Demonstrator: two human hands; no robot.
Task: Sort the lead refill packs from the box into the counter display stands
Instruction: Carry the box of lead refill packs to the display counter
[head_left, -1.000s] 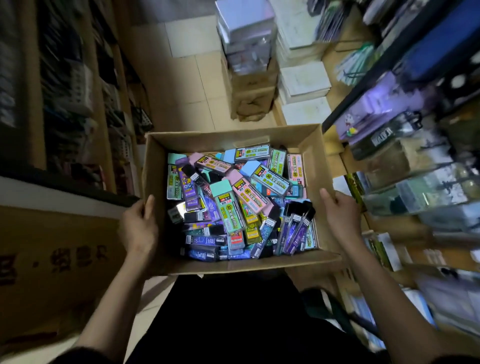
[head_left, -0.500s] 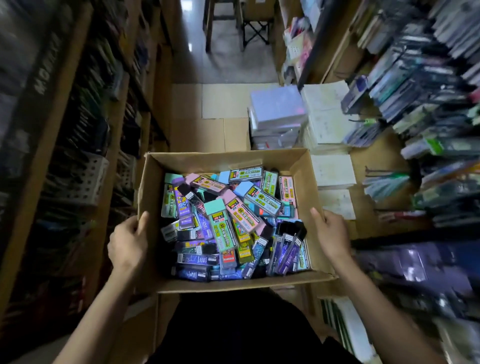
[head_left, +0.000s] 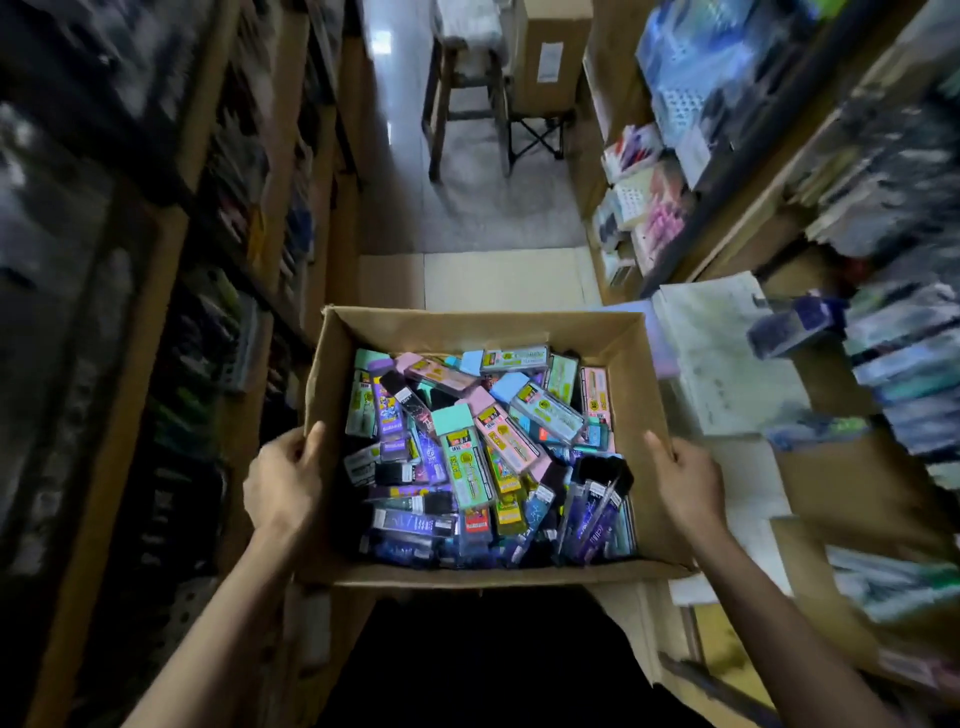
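Note:
An open cardboard box is held in front of me, above my lap. It is heaped with several lead refill packs in pink, teal, blue, purple and black. My left hand grips the box's left wall, thumb over the rim. The right wall is held by my right hand in the same way. No counter display stand can be made out in the blurred shelves.
A narrow shop aisle runs ahead between stocked wooden shelves on the left and blurred shelves of stationery on the right. A wooden stool and a tall carton stand at the aisle's far end. White paper stacks lie right of the box.
The view has tilted up and swung along the aisle, bringing the stool and far floor into sight. Both hands keep their grip on the box, which moves with me.

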